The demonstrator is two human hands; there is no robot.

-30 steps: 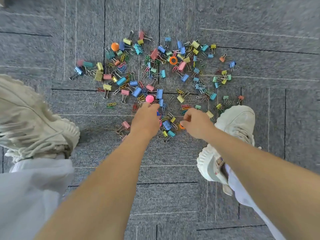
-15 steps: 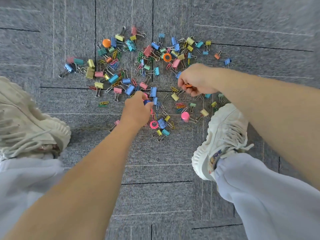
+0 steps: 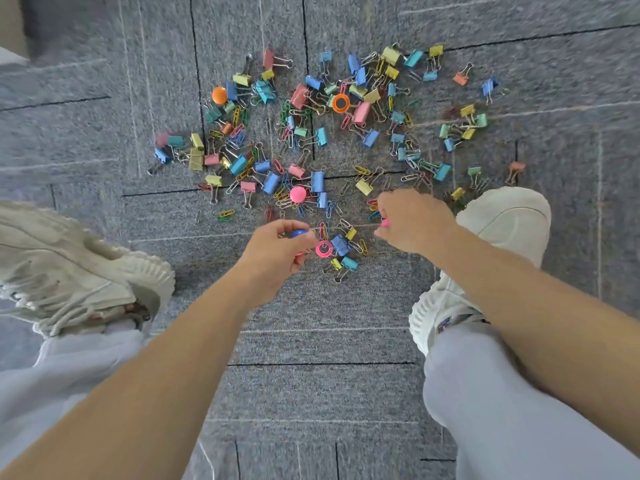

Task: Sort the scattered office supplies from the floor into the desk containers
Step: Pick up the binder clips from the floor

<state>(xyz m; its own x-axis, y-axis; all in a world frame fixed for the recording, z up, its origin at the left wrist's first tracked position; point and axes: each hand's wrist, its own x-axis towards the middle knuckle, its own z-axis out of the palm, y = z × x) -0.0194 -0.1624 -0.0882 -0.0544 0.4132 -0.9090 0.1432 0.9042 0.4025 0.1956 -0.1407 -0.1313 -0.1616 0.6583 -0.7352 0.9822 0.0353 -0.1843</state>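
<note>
Early stage of sorting: the left hand [image 3: 277, 249] curls round a blue round magnet [image 3: 299, 233] and the right hand [image 3: 414, 221] pinches a small pink piece [image 3: 383, 222], both just above the carpet [image 3: 311, 323]. Most binder clips [image 3: 317, 181] and paper clips [image 3: 227, 213] lie scattered there; no desk container is in view

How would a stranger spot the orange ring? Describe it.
Find the clip scatter on the grey carpet, then its far half, just right of the dark carpet seam. The orange ring lies beside a large pink binder clip; unlike the solid orange dome, its centre is dark.
</note>
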